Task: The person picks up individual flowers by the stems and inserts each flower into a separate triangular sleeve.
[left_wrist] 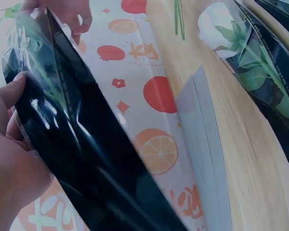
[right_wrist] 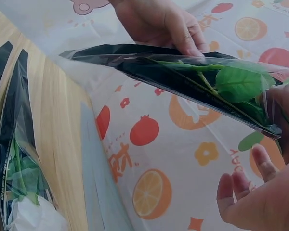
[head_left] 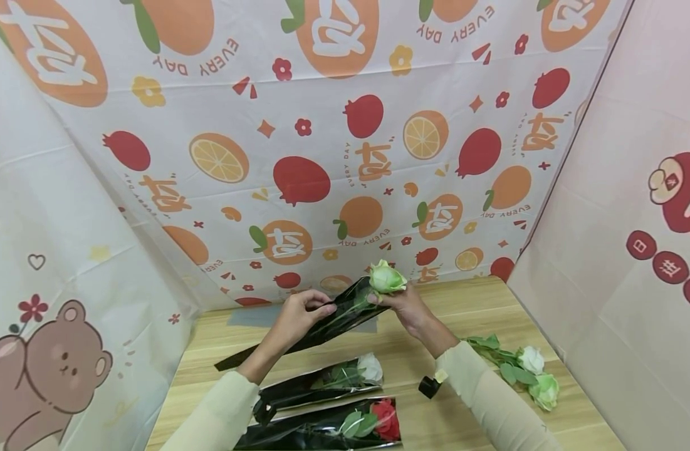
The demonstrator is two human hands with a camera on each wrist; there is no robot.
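A pale green rose (head_left: 386, 279) lies in a long black, clear-fronted flower sleeve (head_left: 345, 316), its bloom sticking out past the mouth. With thumb and fingers my left hand (head_left: 302, 316) pinches the sleeve's edge about midway along. My right hand (head_left: 408, 310) holds the rose just below its bloom, at the sleeve's mouth. In the right wrist view green leaves (right_wrist: 243, 83) show through the clear film, and the right hand's other fingers stay spread apart from the sleeve. The sleeve is raised above the table, its narrow tail slanting down to the left.
On the wooden table (head_left: 423, 351) lie a sleeved white rose (head_left: 370, 368) and a sleeved red rose (head_left: 385, 418), nearer me. Loose white (head_left: 531, 360) and green (head_left: 544, 391) roses lie at the right. Grey sheets (head_left: 254, 316) rest by the printed back cloth (head_left: 322, 250).
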